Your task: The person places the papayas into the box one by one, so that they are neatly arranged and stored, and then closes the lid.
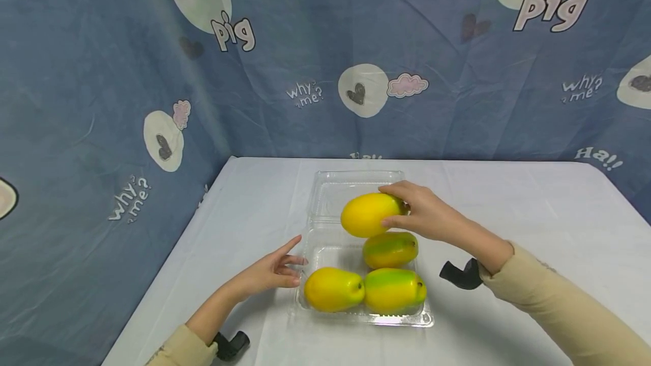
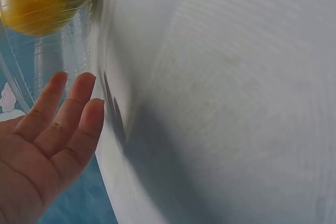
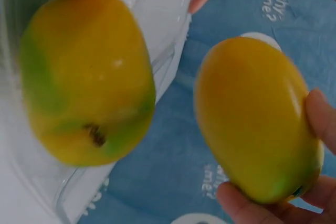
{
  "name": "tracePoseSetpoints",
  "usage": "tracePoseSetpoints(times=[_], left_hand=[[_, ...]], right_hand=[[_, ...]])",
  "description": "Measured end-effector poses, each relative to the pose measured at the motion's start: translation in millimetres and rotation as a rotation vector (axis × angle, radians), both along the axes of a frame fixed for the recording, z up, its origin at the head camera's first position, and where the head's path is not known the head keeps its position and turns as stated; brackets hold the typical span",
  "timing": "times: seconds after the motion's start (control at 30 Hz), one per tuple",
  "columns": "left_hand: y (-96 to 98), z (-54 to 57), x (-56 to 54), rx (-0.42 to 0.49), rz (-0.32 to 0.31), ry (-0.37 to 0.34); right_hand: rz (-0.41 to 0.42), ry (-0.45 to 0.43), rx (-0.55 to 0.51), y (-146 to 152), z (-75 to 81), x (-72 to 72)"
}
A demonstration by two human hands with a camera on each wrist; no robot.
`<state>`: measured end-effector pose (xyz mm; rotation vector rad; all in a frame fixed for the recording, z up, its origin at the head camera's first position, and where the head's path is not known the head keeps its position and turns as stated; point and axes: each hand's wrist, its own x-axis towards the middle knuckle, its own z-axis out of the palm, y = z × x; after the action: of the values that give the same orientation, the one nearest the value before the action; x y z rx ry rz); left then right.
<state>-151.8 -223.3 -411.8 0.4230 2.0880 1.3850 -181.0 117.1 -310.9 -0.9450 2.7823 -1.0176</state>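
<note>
My right hand [image 1: 424, 212] grips a yellow papaya [image 1: 370, 214] by its greenish stem end, thumb and fingers on either side. It is held over the clear plastic clamshell box [image 1: 428, 318], around the hinge line. In the right wrist view the held papaya [image 3: 257, 119] hangs apart from another papaya [image 3: 89, 77] in the box. Three yellow-green papayas lie in the tray: one at front left [image 1: 333, 290], one at front right [image 1: 395, 291] and one behind on the right [image 1: 390, 249]. Beside the box's left wall is my left hand [image 1: 269, 271], fingers loosely extended and holding nothing.
The box's lid [image 1: 351, 178] lies folded back toward the far side of the white table [image 1: 508, 202]. A blue printed curtain [image 1: 285, 123] hangs behind and to the left. Black wrist straps [image 1: 463, 274] stick out under both sleeves.
</note>
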Motion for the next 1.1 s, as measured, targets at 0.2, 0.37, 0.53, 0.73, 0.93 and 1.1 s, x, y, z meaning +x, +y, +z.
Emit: tracePoseSetpoints(times=[0.2,0.37,0.53,0.73,0.93,1.1], left_hand=[[0.4,-2.3,-0.2,-0.014,0.007,0.007],[0.3,-2.4,-0.5,-0.015,0.005,0.010],[0.5,-2.0,-0.8,-0.021,0.005,0.010],[0.9,-2.5,-2.1,-0.033,0.008,0.017],[0.8,-2.9,-2.6,-0.034,0.007,0.012],[1.2,-2.4,-2.5,-0.037,0.004,0.015]], right_hand=[[0.028,-0.038,0.072,-19,2.2,-3.1],[0.059,-0.053,0.100,-32,1.5,-5.1],[0.094,-0.062,0.133,-42,-0.9,-6.9],[0.113,-0.087,0.193,-56,-1.4,-11.2],[0.136,-0.136,0.240,-70,-4.3,-15.7],[0.147,-0.171,0.282,-78,-8.2,-18.5]])
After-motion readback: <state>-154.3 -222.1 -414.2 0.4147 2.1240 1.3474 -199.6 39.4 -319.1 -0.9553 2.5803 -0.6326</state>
